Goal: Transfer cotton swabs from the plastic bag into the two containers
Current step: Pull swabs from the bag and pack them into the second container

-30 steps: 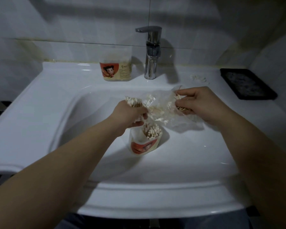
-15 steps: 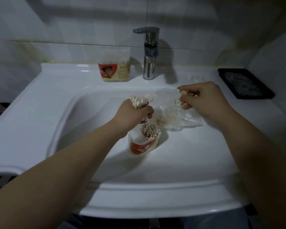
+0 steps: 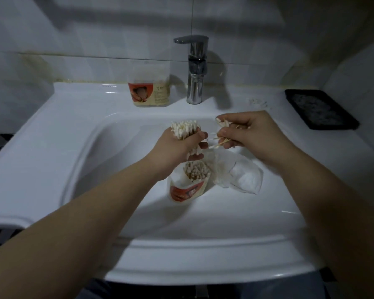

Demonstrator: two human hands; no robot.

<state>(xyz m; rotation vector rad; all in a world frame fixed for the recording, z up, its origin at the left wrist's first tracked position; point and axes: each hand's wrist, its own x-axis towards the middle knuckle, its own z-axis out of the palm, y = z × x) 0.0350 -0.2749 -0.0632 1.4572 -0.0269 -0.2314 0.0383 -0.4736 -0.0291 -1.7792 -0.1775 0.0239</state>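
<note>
My left hand [image 3: 177, 147] grips an upright bundle of cotton swabs [image 3: 185, 129] above the sink basin. Just right of it, my right hand [image 3: 252, 135] pinches a few loose swabs [image 3: 221, 141] with wooden sticks. Below the hands a clear container with a red label [image 3: 183, 190] stands in the basin, partly filled with swabs, heads up. The crumpled clear plastic bag [image 3: 240, 175] lies in the basin to its right, let go. A second clear container with the same label [image 3: 148, 87] stands on the sink's back ledge, left of the tap; its contents are unclear.
The white sink [image 3: 73, 117] fills the view. A chrome tap [image 3: 194, 70] rises at the back centre. A black tray [image 3: 320, 108] lies on the right ledge, and a few small white bits [image 3: 257, 102] are scattered beside it. Tiled walls close the back and sides.
My right hand let go of the bag, which dropped into the basin, and rose holding a few swabs. My left hand lifted its bundle slightly higher.
</note>
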